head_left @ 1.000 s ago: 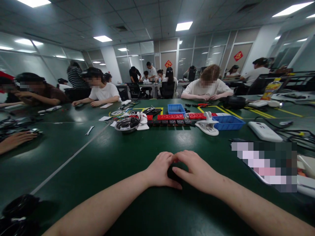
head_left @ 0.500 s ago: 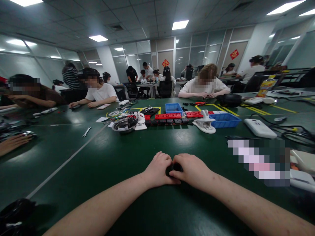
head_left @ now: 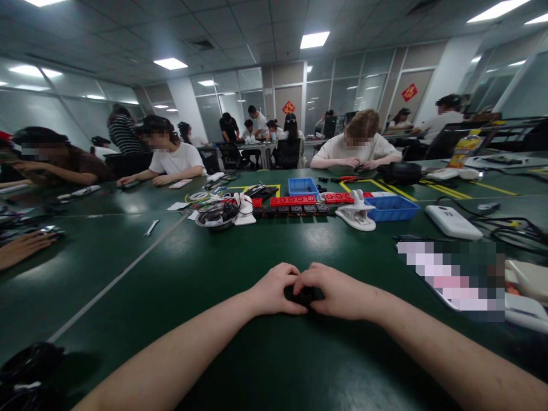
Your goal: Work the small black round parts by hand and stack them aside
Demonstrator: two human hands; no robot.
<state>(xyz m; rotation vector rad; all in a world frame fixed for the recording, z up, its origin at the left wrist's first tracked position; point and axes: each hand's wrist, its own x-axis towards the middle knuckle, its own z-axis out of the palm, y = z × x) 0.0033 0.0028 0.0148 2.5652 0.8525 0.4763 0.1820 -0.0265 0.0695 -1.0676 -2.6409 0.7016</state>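
Close in front of me, a small black rounded object is held low over the green table. My left hand curls round its left side, with fingers over the top and the thumb at the near edge. From the right, my right hand grips the same object, fingertips bent over its top. Both hands nearly meet across it. Most of the object is covered by my fingers, so its exact kind cannot be made out.
Ahead lie red and black power strips, blue bins, a white clip stand and a bowl of cables. A wrench lies left; a white box lies right. A co-worker's hand rests at far left.
My right hand's fingers have shifted on the black object, with the thumb drawn back and more of the object's front showing. Both hands remain on it in nearly the same place.
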